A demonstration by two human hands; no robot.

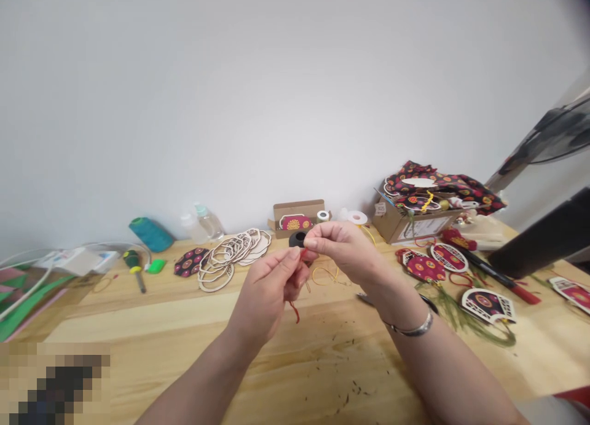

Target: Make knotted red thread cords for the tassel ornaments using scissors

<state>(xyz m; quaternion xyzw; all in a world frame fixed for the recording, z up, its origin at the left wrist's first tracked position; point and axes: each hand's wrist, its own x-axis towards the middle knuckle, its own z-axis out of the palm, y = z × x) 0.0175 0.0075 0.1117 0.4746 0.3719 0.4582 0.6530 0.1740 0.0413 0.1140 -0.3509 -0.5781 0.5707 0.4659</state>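
Note:
Both hands are raised over the wooden table (193,351), close together. My left hand (270,293) is closed in a pinch on a thin red cord (295,311), whose end dangles below the fingers. My right hand (343,250), with a silver bracelet at the wrist, pinches the same cord's upper end with curled fingers. Just behind the fingertips sits a black ring-shaped spool (297,238). A yellow cord loop (325,276) lies on the table under the right hand.
Wooden cut-out frames (233,253) lie in a pile at centre. A teal thread cone (150,233), a screwdriver (134,268), clear bottles (203,224), a small cardboard box (297,217), and a box of patterned fabric (426,206) line the back. Finished fabric ornaments (486,305) lie to the right.

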